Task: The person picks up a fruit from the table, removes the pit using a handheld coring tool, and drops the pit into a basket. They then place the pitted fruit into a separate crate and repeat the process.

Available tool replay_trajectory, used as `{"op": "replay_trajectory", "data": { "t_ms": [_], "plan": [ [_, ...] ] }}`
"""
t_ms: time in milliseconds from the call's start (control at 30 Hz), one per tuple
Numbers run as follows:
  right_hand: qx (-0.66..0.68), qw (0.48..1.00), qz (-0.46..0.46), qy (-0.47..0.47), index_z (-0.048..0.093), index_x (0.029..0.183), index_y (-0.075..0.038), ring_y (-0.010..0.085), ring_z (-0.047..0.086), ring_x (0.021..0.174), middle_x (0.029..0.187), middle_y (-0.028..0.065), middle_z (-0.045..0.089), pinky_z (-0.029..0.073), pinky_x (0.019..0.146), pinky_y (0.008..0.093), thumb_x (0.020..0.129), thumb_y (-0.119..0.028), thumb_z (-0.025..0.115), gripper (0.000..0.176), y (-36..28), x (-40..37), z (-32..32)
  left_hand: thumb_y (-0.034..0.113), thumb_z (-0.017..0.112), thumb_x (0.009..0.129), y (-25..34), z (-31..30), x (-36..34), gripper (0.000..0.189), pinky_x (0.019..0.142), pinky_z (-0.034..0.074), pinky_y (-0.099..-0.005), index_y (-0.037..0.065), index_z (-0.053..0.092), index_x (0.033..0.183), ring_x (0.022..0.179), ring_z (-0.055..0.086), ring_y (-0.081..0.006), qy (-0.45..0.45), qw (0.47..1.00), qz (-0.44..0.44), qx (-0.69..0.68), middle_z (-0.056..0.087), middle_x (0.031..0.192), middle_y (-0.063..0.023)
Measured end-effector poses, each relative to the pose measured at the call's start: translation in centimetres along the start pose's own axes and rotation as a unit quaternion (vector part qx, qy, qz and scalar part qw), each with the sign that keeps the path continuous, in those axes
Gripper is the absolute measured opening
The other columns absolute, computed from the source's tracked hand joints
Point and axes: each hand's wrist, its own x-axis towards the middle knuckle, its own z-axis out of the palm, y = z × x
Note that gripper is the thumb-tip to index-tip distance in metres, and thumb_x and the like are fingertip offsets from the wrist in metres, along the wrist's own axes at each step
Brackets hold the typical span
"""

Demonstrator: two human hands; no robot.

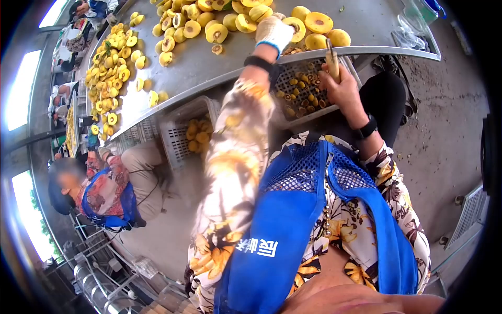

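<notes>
My left hand (pixel 274 32), in a white glove, reaches onto the metal table (pixel 209 68) and rests on a pile of yellow fruit halves (pixel 219 23). Its fingers curl down among the fruit, and I cannot see whether they hold one. A black band sits on that wrist. My right hand (pixel 342 86) is bare, wears a black watch and grips a small pitting knife (pixel 332 62) upright at the table's near edge. Just below both hands stands a grey mesh crate (pixel 293 73) with pits and scraps in it. Whole and halved fruit (pixel 319 23) lie to the right of the glove.
A long spread of cut fruit (pixel 112 63) runs down the table to the left. A white crate of whole fruit (pixel 194 133) stands under the table. A seated co-worker in a blue apron (pixel 107 196) is at the left; other people are further along. A plastic bag (pixel 413 29) lies at the table's right end.
</notes>
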Motion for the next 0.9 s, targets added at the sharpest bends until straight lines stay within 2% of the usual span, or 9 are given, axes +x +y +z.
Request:
{"op": "replay_trajectory", "data": {
  "t_ms": [67, 233, 267, 333, 467, 567, 633, 833, 900],
  "plan": [
    [0.007, 0.999, -0.033, 0.014, 0.053, 0.111, 0.002, 0.0118, 0.063, 0.071, 0.078, 0.006, 0.064, 0.049, 0.064, 0.027, 0.083, -0.024, 0.065, 0.04, -2.0, 0.9, -0.2, 0.039, 0.067, 0.073, 1.5, -3.4, -4.3, 0.044, 0.08, 0.049, -0.0334, 0.008, 0.065, 0.104, 0.089, 0.063, -0.0254, -0.03, 0.996, 0.01, -0.081, 0.066, 0.097, -0.0142],
    [0.188, 0.976, -0.02, -0.111, 0.052, 0.115, -0.001, 0.0045, 0.053, 0.062, 0.082, -0.0012, 0.059, 0.042, 0.053, 0.0175, 0.088, -0.023, 0.062, 0.036, -1.4, 2.4, 0.8, 0.026, 0.07, 0.078, 2.8, -6.2, -12.1, 0.037, 0.071, 0.048, -0.021, 0.005, 0.064, 0.108, 0.081, 0.062, -0.0113, -0.064, 0.963, -0.041, -0.257, 0.068, 0.092, -0.0069],
    [0.222, 0.966, -0.005, -0.135, 0.052, 0.115, -0.002, 0.0036, 0.052, 0.061, 0.082, -0.0019, 0.058, 0.04, 0.051, 0.0166, 0.089, -0.022, 0.061, 0.035, -0.8, 2.5, 1.1, 0.025, 0.07, 0.079, 0.6, -3.6, -12.1, 0.036, 0.071, 0.049, -0.0214, 0.003, 0.064, 0.107, 0.08, 0.063, -0.0121, 0.036, 0.897, 0.075, -0.434, 0.068, 0.093, -0.0072],
    [0.241, 0.962, 0.018, -0.129, 0.053, 0.114, -0.002, 0.0039, 0.052, 0.062, 0.083, -0.001, 0.059, 0.042, 0.052, 0.0172, 0.089, -0.02, 0.061, 0.032, -0.4, 2.0, 2.6, 0.031, 0.066, 0.083, 0.8, -1.6, -14.2, 0.037, 0.07, 0.05, -0.0234, 0.002, 0.061, 0.107, 0.079, 0.062, -0.0131, 0.117, 0.792, 0.066, -0.595, 0.066, 0.093, -0.0082],
    [0.192, 0.975, 0.083, -0.072, 0.055, 0.106, -0.004, 0.0086, 0.051, 0.056, 0.077, 0.0015, 0.058, 0.04, 0.05, 0.0217, 0.088, -0.018, 0.061, 0.024, 1.3, -0.3, 6.3, 0.042, 0.057, 0.089, 0.9, 3.1, -15.3, 0.043, 0.065, 0.049, -0.0263, 0.003, 0.059, 0.104, 0.07, 0.059, -0.0143, 0.201, 0.662, -0.124, -0.711, 0.063, 0.085, -0.0072],
    [-0.06, 0.997, -0.007, -0.039, 0.058, 0.101, -0.003, 0.0135, 0.055, 0.051, 0.068, 0.0072, 0.06, 0.042, 0.047, 0.0251, 0.086, -0.022, 0.063, 0.024, 2.3, -0.5, 6.0, 0.048, 0.052, 0.09, -2.5, 6.0, -14.6, 0.045, 0.06, 0.048, -0.0272, 0.005, 0.059, 0.099, 0.062, 0.055, -0.0146, 0.151, 0.605, -0.246, -0.742, 0.061, 0.075, -0.0047],
    [-0.172, 0.974, -0.144, 0.031, 0.059, 0.102, -0.002, 0.0178, 0.06, 0.058, 0.071, 0.0114, 0.063, 0.047, 0.055, 0.0282, 0.083, -0.023, 0.066, 0.029, 1.1, -0.2, 5.1, 0.053, 0.048, 0.09, -3.7, 6.5, -15.1, 0.048, 0.056, 0.045, -0.0283, 0.006, 0.059, 0.093, 0.059, 0.053, -0.0161, 0.127, 0.721, -0.095, -0.675, 0.058, 0.072, -0.0047],
    [-0.177, 0.975, -0.103, -0.085, 0.058, 0.096, 0.0, 0.029, 0.062, 0.061, 0.068, 0.018, 0.06, 0.048, 0.058, 0.0327, 0.079, -0.017, 0.066, 0.026, -0.8, -0.3, 4.1, 0.042, 0.045, 0.094, -3.5, 6.6, -15.4, 0.041, 0.057, 0.046, -0.0282, 0.004, 0.063, 0.094, 0.064, 0.057, -0.0164, 0.072, 0.982, -0.01, -0.174, 0.061, 0.075, -0.0035],
    [-0.205, 0.967, -0.116, -0.097, 0.057, 0.092, 0.001, 0.0327, 0.061, 0.061, 0.067, 0.0189, 0.059, 0.047, 0.057, 0.0335, 0.078, -0.015, 0.066, 0.023, -0.6, -0.5, 4.1, 0.03, 0.05, 0.094, -3.9, 6.8, -15.7, 0.031, 0.06, 0.046, -0.026, 0.003, 0.063, 0.095, 0.068, 0.058, -0.0141, 0.091, 0.992, 0.035, -0.079, 0.062, 0.08, -0.0031]
  ]
}}
